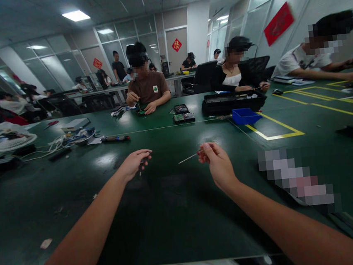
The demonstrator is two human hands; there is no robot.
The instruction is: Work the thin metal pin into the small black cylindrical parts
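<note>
My right hand (pixel 219 161) is closed on a slim screwdriver (pixel 188 159); its bare metal shaft points left and slightly down, while the fingers hide the handle. Across from it, my left hand (pixel 135 163) is closed too, fingers curled around a small dark item. A short, pale metal-looking end (pixel 140 173) sticks out beneath those fingers, but what the item is cannot be made out. Both hands are held above the green tabletop (pixel 173 224), with a gap between them.
Beyond my hands lie hard drives (pixel 184 117), a blue bin (pixel 246 116) and a black tray (pixel 233 104). A dark cylindrical tool (pixel 115 139) and cables (pixel 51 146) are at left. A blurred-out object (pixel 296 179) is at right. Several people sit across the table.
</note>
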